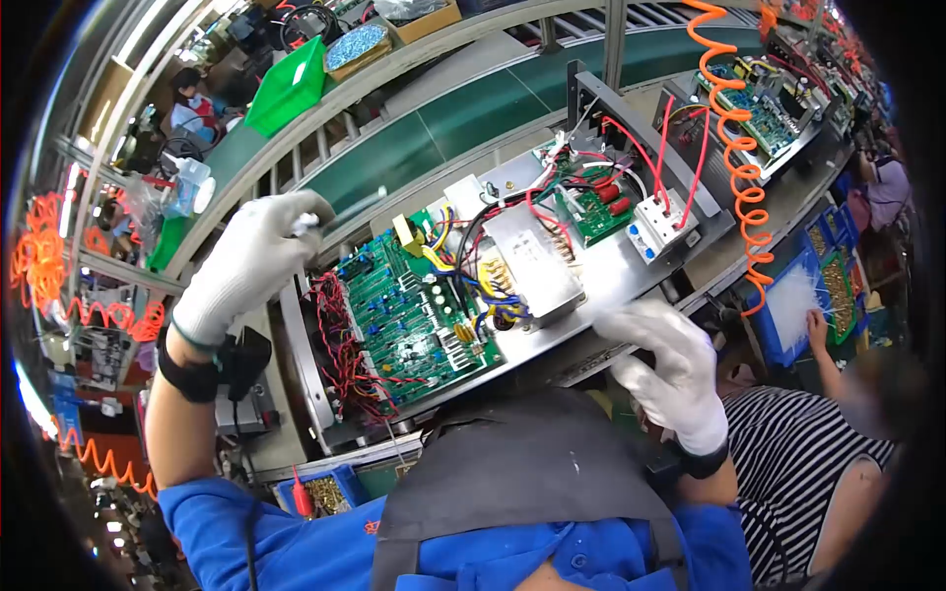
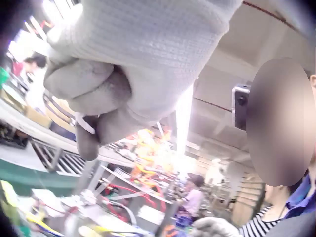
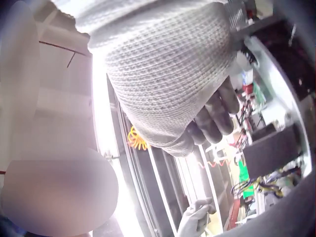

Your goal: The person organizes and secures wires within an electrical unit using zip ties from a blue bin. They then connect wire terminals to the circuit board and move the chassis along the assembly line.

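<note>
My gloved left hand point(image 1: 251, 256) is raised above the left end of a metal chassis, fingers curled round a thin white strip point(image 2: 85, 123). The strip is blurred in the head view, and I cannot tell its exact kind. Below that hand lies a green circuit board point(image 1: 414, 320) with bundled red wires point(image 1: 340, 345) along its left side. A silver transformer block point(image 1: 532, 261) stands mid-chassis, yellow and blue wires beside it. At the chassis's front edge my gloved right hand point(image 1: 675, 369) hovers with fingers loosely bent, holding nothing.
A white breaker point(image 1: 662, 229) with red cables stands at the chassis's right end. An orange coiled hose point(image 1: 739, 148) hangs there. Behind runs a green conveyor point(image 1: 443, 128). Blue parts bins point(image 1: 783, 305) sit on the right, near a person in a striped top point(image 1: 808, 483).
</note>
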Demonstrator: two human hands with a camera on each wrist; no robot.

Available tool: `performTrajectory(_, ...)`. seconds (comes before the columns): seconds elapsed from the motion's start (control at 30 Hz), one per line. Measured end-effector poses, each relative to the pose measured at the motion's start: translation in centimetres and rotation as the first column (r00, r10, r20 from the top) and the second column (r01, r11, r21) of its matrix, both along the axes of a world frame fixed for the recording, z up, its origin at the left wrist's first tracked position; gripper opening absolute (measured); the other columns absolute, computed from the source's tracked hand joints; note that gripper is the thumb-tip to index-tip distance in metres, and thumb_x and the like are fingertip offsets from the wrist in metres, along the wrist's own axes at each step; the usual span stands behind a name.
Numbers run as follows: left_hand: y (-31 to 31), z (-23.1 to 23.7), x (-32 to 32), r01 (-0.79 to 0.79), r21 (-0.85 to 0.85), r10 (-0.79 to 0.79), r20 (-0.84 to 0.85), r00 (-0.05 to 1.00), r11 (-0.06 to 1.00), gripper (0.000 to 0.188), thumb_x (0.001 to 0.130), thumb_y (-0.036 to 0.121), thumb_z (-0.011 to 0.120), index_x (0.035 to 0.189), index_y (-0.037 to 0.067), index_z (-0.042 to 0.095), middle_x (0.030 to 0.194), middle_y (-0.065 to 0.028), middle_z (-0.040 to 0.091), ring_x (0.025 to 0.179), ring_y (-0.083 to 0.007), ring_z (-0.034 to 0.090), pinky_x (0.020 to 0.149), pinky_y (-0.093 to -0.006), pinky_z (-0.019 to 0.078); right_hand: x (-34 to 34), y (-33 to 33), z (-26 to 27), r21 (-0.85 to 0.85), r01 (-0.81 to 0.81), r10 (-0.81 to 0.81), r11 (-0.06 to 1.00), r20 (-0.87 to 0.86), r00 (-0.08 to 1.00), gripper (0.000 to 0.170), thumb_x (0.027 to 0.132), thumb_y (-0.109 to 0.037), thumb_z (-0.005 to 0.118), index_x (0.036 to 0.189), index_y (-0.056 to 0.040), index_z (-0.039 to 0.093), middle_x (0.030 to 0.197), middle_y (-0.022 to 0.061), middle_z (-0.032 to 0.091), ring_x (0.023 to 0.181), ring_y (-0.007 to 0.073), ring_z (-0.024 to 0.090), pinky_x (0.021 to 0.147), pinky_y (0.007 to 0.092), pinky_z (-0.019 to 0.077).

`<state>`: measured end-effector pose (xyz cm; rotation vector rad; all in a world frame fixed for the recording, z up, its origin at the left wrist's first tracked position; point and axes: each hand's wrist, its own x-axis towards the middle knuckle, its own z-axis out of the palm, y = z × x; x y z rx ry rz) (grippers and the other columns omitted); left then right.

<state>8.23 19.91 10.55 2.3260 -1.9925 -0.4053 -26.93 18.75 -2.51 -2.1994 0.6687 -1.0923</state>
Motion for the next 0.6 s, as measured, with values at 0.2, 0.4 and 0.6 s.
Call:
performTrajectory(0.2,-3.8,-5.1,3.5,0.466,0.329,-0.524,0.114,0.844,0.821,0.022,0.074,0.009,0.051,0.091,0.004,0.065,0.079,-0.0227,0.063,0.081,-0.0402,0.063,0.071,-0.0458,0.0492,11.3,-3.8,2.1,-0.341,0.057,-0.155,0.938,-0.268,0.951,0.018,0.083,-0.023,0.063,0.093,-0.0077,0.068,0.116,0.0129,0.06,0.116,0.0332,0.052,0.099,0.0485,0.0372)
performTrajectory(0.4,-6.2,-8.8,4.7,0.572,0.411,-0.525,-0.232,0.819,0.71,0.024,0.074,0.011,0.057,0.094,-0.001,0.064,0.072,-0.0147,0.064,0.069,-0.0237,0.063,0.066,-0.0369,0.049,15.8,-3.8,-1.2,-0.398,0.042,-0.328,0.917,-0.687,0.648,0.035,0.085,-0.037,0.057,0.098,-0.0061,0.068,0.139,0.0214,0.047,0.137,0.0402,0.033,0.11,0.0569,0.0234)
performTrajectory(0.6,-6.4,-11.6,5.2,0.54,0.393,-0.308,-0.516,0.799,0.744,0.017,0.077,0.009,0.061,0.09,-0.002,0.064,0.075,-0.0109,0.066,0.07,-0.0167,0.062,0.065,-0.0342,0.0485,15.6,-6.1,-3.3,-0.495,0.028,-0.408,0.868,-0.681,0.608,0.031,0.087,-0.029,0.05,0.097,-0.004,0.066,0.138,0.0224,0.047,0.134,0.0416,0.036,0.11,0.0586,0.0217)
